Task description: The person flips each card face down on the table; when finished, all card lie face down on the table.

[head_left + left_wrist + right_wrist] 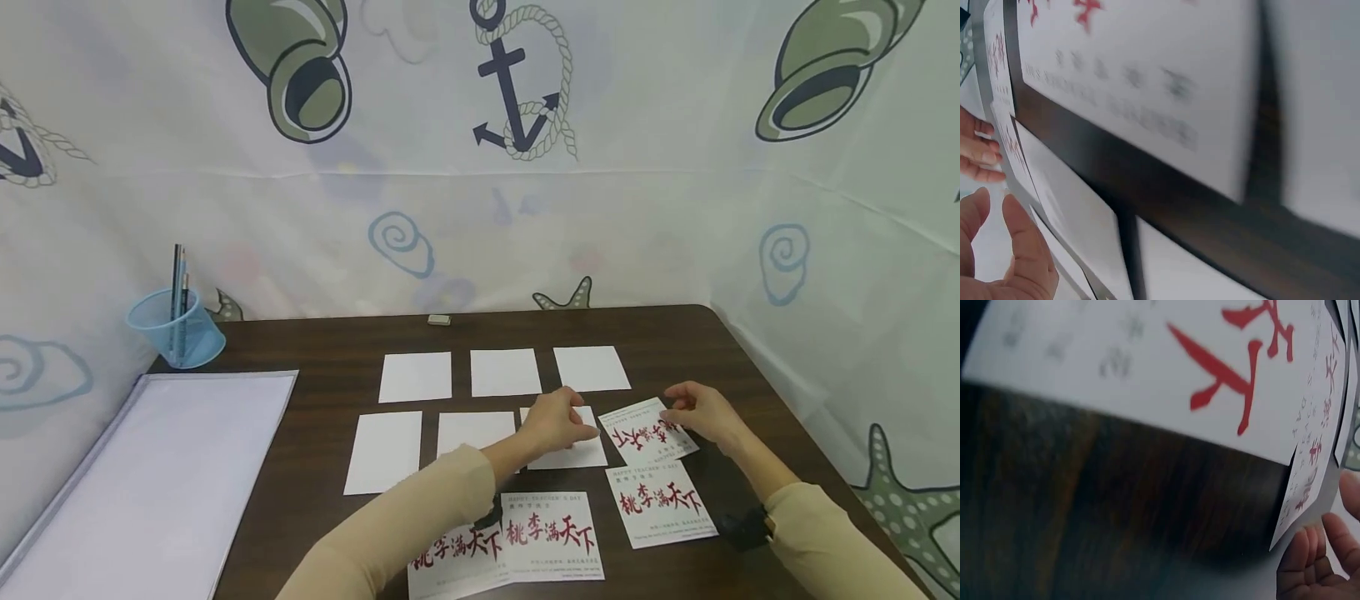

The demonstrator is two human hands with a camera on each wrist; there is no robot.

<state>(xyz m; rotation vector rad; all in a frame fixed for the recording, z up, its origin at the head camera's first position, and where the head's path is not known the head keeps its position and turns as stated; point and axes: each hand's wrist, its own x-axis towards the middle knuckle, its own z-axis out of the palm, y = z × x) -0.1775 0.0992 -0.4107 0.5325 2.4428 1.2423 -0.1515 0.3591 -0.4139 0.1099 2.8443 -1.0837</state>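
My left hand (557,425) hovers over a blank white card (573,457), its thumb and fingertips apart with nothing between them in the left wrist view. At the upper right edge of a card with red characters (637,437) is my right hand (708,415); a gap shows between its thumb and finger in the right wrist view. That card lies askew, its lower edge meeting another red-lettered card (662,507). Two more lettered cards, one in the middle (553,542) and one partly behind the left sleeve (457,575), lie at the front.
Blank white cards form two rows, including a back-left card (415,377) and a front-left card (383,454). A large white board (150,483) lies at left. Behind it a blue cup (168,333) holds pencils. A small block (438,320) sits at the table's far edge.
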